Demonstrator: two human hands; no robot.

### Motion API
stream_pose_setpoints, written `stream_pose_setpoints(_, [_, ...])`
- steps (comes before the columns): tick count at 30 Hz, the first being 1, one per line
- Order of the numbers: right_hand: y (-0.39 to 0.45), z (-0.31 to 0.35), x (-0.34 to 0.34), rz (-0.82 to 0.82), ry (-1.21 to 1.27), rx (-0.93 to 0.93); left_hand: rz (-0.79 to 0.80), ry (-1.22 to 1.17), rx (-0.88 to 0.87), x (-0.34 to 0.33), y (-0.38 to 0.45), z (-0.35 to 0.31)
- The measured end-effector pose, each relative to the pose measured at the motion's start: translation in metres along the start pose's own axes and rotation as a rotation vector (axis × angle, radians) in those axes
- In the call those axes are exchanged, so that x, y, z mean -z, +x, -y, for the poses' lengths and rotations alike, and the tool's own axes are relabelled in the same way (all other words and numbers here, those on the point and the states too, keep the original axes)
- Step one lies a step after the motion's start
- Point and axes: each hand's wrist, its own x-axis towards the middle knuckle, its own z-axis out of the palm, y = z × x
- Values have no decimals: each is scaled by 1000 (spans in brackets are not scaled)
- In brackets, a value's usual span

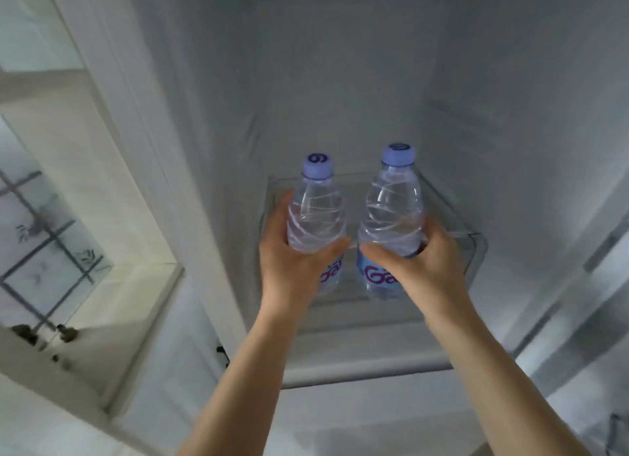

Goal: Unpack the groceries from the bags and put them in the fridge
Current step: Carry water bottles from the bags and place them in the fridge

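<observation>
Two clear water bottles with pale blue caps and blue labels stand upright side by side inside the open fridge. My left hand (292, 265) is wrapped around the left bottle (316, 214). My right hand (422, 261) grips the right bottle (391, 214). Both bottles are over a clear glass shelf (452, 217) in the upper part of the fridge; whether their bases touch it is hidden by my hands. The fridge's white inner walls (340, 81) surround them.
The shelf's white front rim (367, 367) runs below my forearms. The fridge's left side frame (143, 149) stands at the left, with a window and sill (51, 244) beyond it. Door racks (585, 285) show at the right edge.
</observation>
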Motion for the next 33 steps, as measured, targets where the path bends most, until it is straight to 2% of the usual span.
stream_pose_setpoints(5, [46,-1,-15,-25,35,43,-4,-8,-35,-18,51,18])
stream_pose_setpoints(17, [117,-48,-28,2,-19,11,6,-12,42,-36,111,77])
stream_pose_setpoints(20, [126,-55,-29,0,-37,31,53,-27,52,-35,119,82])
stream_pose_setpoints(24, [133,-58,-33,26,-25,64,225,-29,60,-27,124,82])
stream_pose_setpoints(27, [134,-66,-37,34,-29,78,247,-27,51,-22,123,83])
stream_pose_setpoints(29, [131,-70,-38,39,-29,70,213,10,27,-27,114,85])
stream_pose_setpoints(33, [125,-72,-35,86,-105,91,41,215,-16,-41,91,106])
